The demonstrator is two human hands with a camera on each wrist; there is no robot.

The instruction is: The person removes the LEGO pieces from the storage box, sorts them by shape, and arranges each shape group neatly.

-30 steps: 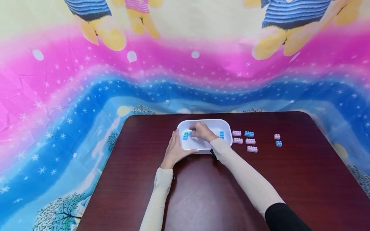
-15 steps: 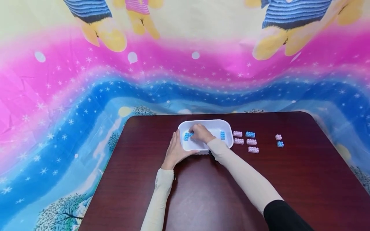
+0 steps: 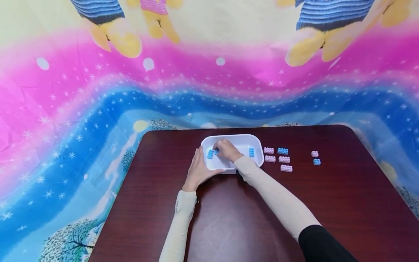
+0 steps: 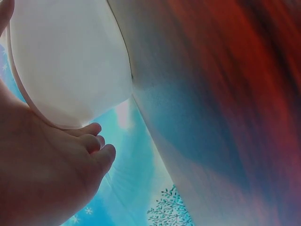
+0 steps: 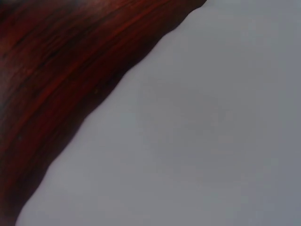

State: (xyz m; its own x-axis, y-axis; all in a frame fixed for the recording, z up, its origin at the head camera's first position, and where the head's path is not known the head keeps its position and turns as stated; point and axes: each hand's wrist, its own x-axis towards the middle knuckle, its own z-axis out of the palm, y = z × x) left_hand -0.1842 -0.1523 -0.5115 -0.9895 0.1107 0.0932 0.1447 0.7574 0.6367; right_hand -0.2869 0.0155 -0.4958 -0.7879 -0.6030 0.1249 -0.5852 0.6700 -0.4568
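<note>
Tray (image 3: 243, 143) toward counter's (image 3: 229, 225) 12 o'clock. Left hand (image 3: 198, 169) spread against its 7 o'clock corner; right hand (image 3: 226, 149) inside, seemingly pinching small brick (image 3: 216, 152) beside long brick (image 3: 210, 154) at 9 o'clock. Risk: slack bracing, tray may skid; crowded fingertips could knock long brick.

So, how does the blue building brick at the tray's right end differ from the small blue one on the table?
The long building brick lies in the tray; the small building brick, on the table. The small building brick is shorter than the long one. Both are blue and studded.
</note>
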